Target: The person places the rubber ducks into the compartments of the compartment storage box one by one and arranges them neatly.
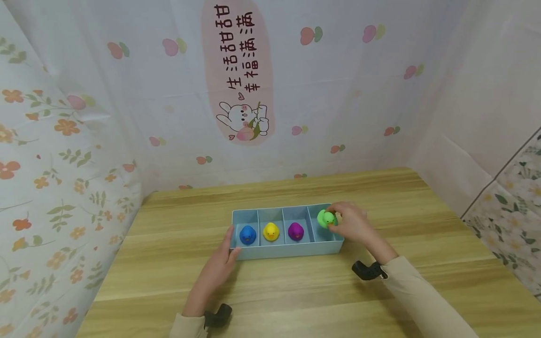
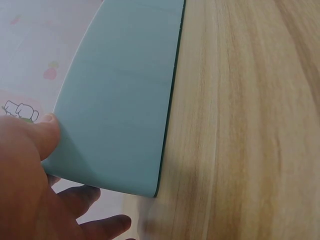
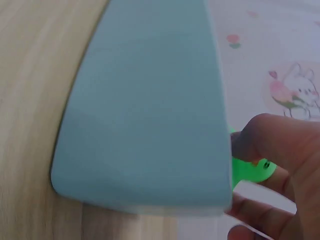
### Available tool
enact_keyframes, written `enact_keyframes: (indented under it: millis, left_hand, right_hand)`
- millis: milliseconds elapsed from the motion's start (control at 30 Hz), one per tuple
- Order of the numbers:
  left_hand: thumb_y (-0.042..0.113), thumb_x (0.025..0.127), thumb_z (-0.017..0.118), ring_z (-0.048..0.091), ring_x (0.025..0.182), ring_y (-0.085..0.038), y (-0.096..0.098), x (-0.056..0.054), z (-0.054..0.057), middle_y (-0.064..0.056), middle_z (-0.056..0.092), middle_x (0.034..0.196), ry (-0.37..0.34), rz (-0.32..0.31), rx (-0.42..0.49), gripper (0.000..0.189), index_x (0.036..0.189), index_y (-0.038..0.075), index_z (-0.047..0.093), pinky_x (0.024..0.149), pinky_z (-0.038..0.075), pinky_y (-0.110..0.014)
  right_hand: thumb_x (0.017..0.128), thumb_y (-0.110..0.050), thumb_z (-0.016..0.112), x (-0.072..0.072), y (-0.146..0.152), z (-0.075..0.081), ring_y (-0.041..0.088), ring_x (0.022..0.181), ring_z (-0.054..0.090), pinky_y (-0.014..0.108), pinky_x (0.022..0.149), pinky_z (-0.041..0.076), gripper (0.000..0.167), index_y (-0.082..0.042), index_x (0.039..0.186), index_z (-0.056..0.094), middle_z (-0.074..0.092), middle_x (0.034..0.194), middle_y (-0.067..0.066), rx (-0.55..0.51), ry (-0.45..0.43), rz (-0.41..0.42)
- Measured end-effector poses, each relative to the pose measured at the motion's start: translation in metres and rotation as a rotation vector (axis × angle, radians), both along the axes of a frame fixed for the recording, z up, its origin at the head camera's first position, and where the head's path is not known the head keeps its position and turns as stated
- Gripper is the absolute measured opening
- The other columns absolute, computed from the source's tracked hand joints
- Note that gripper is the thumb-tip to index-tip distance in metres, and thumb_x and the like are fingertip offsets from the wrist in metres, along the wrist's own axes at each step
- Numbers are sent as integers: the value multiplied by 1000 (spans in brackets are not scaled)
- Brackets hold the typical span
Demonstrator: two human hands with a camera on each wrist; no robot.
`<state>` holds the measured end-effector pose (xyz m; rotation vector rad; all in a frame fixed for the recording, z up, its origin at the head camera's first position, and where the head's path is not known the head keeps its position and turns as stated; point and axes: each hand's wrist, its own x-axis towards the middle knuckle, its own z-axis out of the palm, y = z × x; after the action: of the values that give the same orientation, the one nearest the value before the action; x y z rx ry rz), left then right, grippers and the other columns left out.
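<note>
A light blue box (image 1: 285,252) with a row of several compartments sits on the table. My right hand (image 1: 351,221) pinches a green toy duck (image 1: 326,218) between thumb and fingers, over the rightmost compartment. In the right wrist view the box wall partly hides this green duck (image 3: 252,170). My left hand (image 1: 217,265) holds the box's left front corner, thumb at the front wall and fingers along the left end. From left to right, a blue duck (image 1: 247,234), a yellow duck (image 1: 271,231) and a purple duck (image 1: 296,231) sit one to a compartment.
Under the box lies a wood-grain table (image 1: 291,295). A white printed cloth (image 1: 338,94) hangs behind it, and a flowered cloth (image 1: 63,188) stands along the left side. Black wrist mounts (image 1: 367,271) are worn on both wrists.
</note>
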<state>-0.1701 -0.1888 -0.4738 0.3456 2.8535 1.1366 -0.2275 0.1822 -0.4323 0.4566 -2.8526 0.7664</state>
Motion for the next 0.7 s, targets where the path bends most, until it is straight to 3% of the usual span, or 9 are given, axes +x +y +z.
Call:
enact_keyframes:
  millis: [233, 433, 700]
  left_hand:
    - [30, 103, 42, 29, 140, -41, 1, -2, 1, -20, 22, 156, -28, 13, 6, 64, 155, 11, 8, 113, 26, -55]
    - [29, 103, 42, 29, 140, -41, 0, -3, 0, -19, 21, 157, -36, 19, 10, 64, 155, 12, 7, 113, 26, -55]
    - [28, 103, 42, 30, 139, -43, 0, -1, 0, -21, 22, 156, -14, 12, -7, 63, 154, 10, 9, 112, 27, -57]
  right_hand:
    - [69, -23, 82, -1, -11, -3, 20, 80, 47, 40, 68, 23, 33, -15, 98, 69, 71, 95, 1, 178, 51, -8]
    - [70, -26, 82, -3, -16, -4, 18, 74, 43, 40, 68, 21, 27, -19, 93, 70, 71, 88, -3, 236, 25, 12]
    - [67, -26, 86, -6, -19, -9, 18, 73, 41, 40, 68, 21, 32, -18, 95, 72, 71, 90, -3, 302, -6, 12]
